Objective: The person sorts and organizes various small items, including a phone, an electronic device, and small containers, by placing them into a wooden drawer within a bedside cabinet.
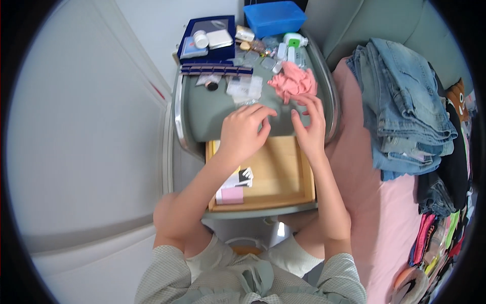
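Note:
My left hand (pixel 246 127) hangs above the front of the grey-green tabletop, fingers bent and thumb apart, with nothing in it. Across a small gap, my right hand (pixel 310 121) is also open, its fingers curved inward. Its fingertips overlap the lower edge of a crumpled pink cloth (pixel 293 80); whether they touch it I cannot tell. Clear plastic small boxes (pixel 244 87) lie just beyond my left hand. Below both hands an open wooden drawer (pixel 278 167) holds a pink-and-white card or packet (pixel 230 195) and black-and-white papers (pixel 245 177) along its left side.
A blue box (pixel 275 19) stands at the back. Dark blue trays (pixel 217 68), a white bottle (pixel 201 39) and several small containers crowd the far tabletop. Folded jeans (pixel 405 101) are piled on the pink bedding (pixel 374 218) at right. A pale wall panel (pixel 86 126) borders the left.

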`<state>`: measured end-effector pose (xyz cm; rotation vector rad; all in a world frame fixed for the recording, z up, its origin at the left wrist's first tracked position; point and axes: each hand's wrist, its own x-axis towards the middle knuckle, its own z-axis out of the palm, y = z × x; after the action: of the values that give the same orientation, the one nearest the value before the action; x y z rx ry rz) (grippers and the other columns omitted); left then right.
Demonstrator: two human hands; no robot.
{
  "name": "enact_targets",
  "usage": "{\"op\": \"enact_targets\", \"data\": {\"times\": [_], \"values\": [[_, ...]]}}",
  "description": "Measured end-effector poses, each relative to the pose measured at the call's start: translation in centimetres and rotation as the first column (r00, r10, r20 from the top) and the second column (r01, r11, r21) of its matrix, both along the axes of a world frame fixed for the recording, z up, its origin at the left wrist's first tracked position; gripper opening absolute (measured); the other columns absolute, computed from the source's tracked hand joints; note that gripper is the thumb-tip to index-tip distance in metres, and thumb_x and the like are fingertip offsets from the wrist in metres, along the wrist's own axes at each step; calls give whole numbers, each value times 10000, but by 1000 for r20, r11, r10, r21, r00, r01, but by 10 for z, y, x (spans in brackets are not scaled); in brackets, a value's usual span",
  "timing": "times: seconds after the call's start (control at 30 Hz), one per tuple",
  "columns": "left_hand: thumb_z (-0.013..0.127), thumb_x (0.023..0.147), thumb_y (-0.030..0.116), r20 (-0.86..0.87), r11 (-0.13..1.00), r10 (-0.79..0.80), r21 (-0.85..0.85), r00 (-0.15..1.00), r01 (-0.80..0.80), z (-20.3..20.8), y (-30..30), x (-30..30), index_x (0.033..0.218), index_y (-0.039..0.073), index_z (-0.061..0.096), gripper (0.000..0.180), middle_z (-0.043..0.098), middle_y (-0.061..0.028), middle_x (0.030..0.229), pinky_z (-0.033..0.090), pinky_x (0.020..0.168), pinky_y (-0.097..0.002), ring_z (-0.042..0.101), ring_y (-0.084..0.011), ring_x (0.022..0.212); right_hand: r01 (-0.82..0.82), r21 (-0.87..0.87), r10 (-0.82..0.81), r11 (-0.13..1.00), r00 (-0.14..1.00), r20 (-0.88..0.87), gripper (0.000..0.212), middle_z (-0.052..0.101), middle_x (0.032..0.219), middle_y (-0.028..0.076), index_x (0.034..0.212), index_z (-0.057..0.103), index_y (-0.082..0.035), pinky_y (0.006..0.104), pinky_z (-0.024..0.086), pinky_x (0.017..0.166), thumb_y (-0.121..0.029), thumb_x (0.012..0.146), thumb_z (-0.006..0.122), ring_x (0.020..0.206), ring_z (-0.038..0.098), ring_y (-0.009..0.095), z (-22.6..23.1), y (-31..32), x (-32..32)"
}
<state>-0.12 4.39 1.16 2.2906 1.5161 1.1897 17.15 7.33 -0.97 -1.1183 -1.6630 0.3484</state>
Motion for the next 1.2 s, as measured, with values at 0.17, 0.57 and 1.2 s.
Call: {"op": "enact_targets", "data": {"times": [0.17, 0.57, 1.2], "values": [[548, 795, 70, -41, 975, -39, -221, 998, 29, -8, -55, -47, 903, 120, 649, 156, 640, -39, 834, 482, 602, -339, 607, -226, 714, -331, -259, 356, 907, 933, 53, 192, 592, 913, 107, 961, 613, -57, 343, 468, 760, -36, 774, 574, 873, 589, 263, -32, -51, -18], [725, 641, 189, -553, 860, -296, -510, 779, -35, -104, -101, -80, 918, 118, 619, 305, 622, -53, 801, 490, 605, -374, 631, -253, 741, -313, -503, 560, 806, 680, 473, 208, 640, 858, 47, 892, 665, -117, 364, 477, 772, -188, 697, 680, 879, 590, 246, -116, -98, -46], [585, 689, 41, -681, 880, -263, -460, 683, -120, -145, -107, -68, 800, 80, 635, 128, 657, -90, 732, 509, 595, -362, 658, -242, 707, -450, -267, 454, 852, 383, 804, 128, 593, 727, 21, 776, 621, -92, 325, 446, 697, -206, 727, 653, 766, 581, 191, -150, -94, -51]]}}
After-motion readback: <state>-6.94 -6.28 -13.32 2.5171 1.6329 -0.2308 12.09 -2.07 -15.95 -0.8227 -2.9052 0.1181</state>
